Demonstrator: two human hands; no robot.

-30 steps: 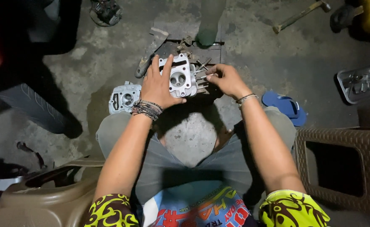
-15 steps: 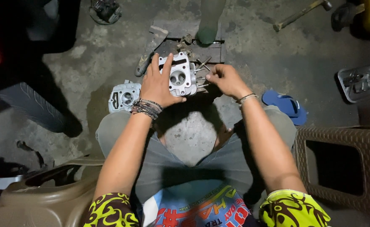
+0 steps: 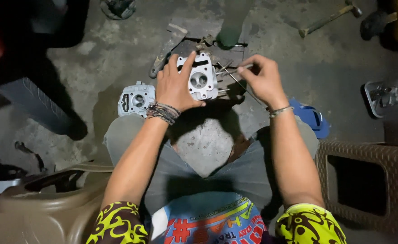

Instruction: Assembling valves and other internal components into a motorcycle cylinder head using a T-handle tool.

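Observation:
My left hand grips a silver engine cylinder head from its left side, holding it steady on the concrete floor in front of my knees. My right hand is just right of the part, fingers pinched on a thin metal rod whose tip points at the head's right side. Several thin studs stick out of that side. A second, similar silver engine casting lies on the floor left of my left wrist.
A brown woven plastic stool stands at right, a blue sandal beside my right leg. A hammer lies top right, a metal tray at far right, a tan plastic container bottom left, a dark tool behind the head.
My right hand has lifted slightly up and away from the cylinder head, now pinching the thin rod. My left hand keeps its grip on the head.

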